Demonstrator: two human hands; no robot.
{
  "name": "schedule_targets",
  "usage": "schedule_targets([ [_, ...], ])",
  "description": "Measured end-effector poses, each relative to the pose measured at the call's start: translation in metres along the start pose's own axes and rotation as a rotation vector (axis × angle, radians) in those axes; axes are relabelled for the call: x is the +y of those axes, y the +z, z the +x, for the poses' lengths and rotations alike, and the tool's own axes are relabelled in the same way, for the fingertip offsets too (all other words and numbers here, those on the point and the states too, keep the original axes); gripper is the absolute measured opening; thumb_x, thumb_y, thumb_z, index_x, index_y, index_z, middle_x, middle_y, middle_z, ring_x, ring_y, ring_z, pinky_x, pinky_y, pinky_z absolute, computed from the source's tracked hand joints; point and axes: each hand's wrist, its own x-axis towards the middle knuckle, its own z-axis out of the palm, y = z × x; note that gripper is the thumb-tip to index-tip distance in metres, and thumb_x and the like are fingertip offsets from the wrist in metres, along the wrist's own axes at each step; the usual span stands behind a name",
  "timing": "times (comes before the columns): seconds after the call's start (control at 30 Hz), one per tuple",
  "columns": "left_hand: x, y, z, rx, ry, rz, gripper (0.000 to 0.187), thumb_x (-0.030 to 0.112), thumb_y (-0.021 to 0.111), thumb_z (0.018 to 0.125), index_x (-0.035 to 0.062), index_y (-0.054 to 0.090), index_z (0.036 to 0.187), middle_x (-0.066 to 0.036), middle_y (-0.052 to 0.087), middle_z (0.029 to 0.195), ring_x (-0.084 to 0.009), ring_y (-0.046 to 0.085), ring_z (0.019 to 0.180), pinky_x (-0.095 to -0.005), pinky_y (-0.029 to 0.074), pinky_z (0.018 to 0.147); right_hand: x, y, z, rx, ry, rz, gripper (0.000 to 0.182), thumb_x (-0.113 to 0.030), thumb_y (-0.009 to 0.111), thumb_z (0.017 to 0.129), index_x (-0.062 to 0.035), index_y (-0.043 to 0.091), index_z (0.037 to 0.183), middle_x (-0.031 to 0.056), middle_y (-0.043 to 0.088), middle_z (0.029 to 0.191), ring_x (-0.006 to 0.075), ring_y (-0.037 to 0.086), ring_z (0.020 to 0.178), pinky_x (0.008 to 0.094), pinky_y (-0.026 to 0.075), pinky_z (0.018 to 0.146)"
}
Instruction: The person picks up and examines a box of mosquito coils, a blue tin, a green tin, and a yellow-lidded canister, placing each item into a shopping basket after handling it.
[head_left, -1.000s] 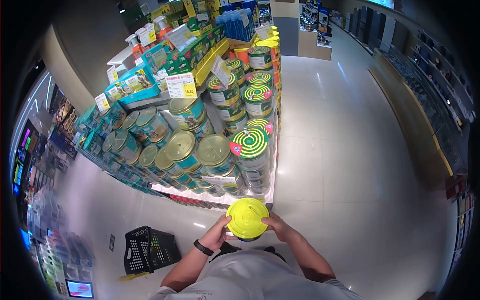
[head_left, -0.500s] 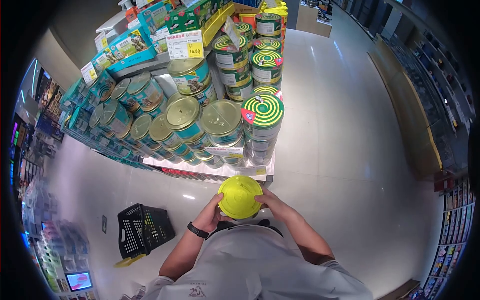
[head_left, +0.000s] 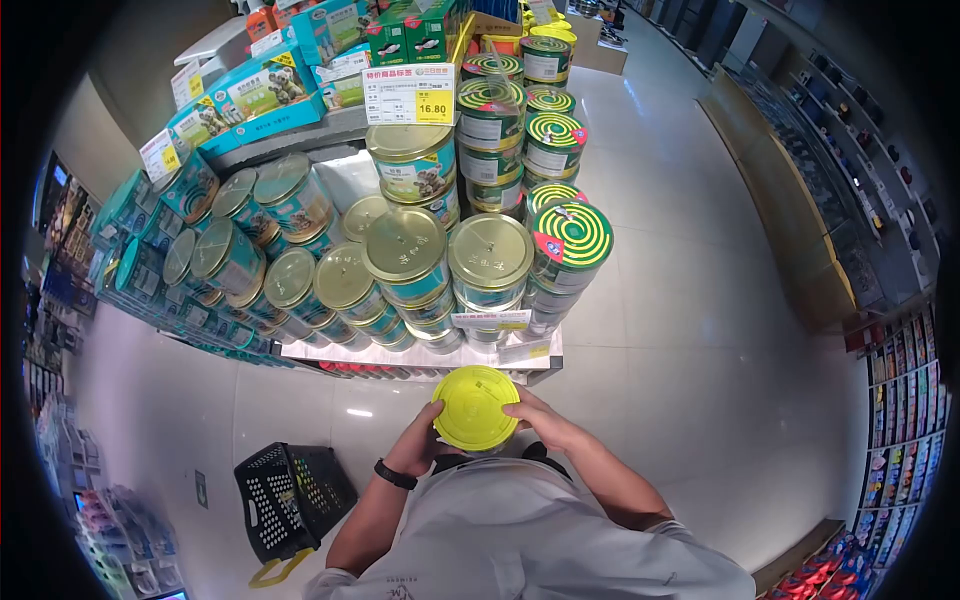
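Observation:
I hold a round tin with a bright yellow lid (head_left: 474, 407) close to my chest, one hand on each side. My left hand (head_left: 418, 441) grips its left edge; a black watch sits on that wrist. My right hand (head_left: 532, 420) grips its right edge with fingers on the rim. Directly ahead stands a shop display of stacked tins: gold-lidded ones (head_left: 490, 251) in front and green-and-yellow spiral-lidded ones (head_left: 573, 234) on the right corner.
A black shopping basket (head_left: 289, 492) with a yellow handle lies on the glossy tiled floor at my lower left. A yellow price card reading 16.80 (head_left: 408, 95) hangs above the tins, with boxed goods (head_left: 255, 92) behind. Shelves line the right side of the aisle.
The view has shifted so the display sits more to the right and nearer. The yellow-lidded tin stays in both hands, close to my chest.

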Motion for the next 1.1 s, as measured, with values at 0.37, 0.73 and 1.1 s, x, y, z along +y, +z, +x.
schedule_targets([
  [0.37,0.015,-0.078,-0.032,0.048,0.027,-0.015,0.062,0.052,0.050,0.098,0.0136,0.041,0.145,-0.007,0.054,0.139,-0.0227,0.054,0.125,-0.0483,0.049,0.097,0.006,0.063,0.054,-0.098,0.033,0.024,0.076,-0.033,0.059,0.093,-0.0067,0.027,0.156,0.0128,0.045,0.146,0.0239,0.042,0.132,0.0363,0.041,0.099],
  [0.73,0.001,-0.044,-0.020,0.065,0.107,0.024,0.077,0.048,0.062,0.092,0.0146,0.029,0.153,-0.008,0.044,0.148,-0.0257,0.045,0.135,-0.0500,0.046,0.103,-0.007,0.034,0.041,-0.092,-0.002,-0.001,0.072,-0.028,0.060,0.092,-0.0071,0.031,0.154,0.0089,0.049,0.141,0.0201,0.045,0.127,0.0311,0.040,0.099],
  [1.1,-0.039,0.014,-0.025,0.223,0.135,-0.055,0.068,0.050,0.056,0.095,0.0104,0.039,0.147,-0.012,0.051,0.143,-0.0274,0.052,0.128,-0.0509,0.047,0.100,-0.006,-0.006,0.030,-0.174,0.144,-0.047,0.069,-0.039,0.058,0.093,-0.0104,0.036,0.152,0.0064,0.052,0.136,0.0172,0.050,0.120,0.0327,0.045,0.089],
])
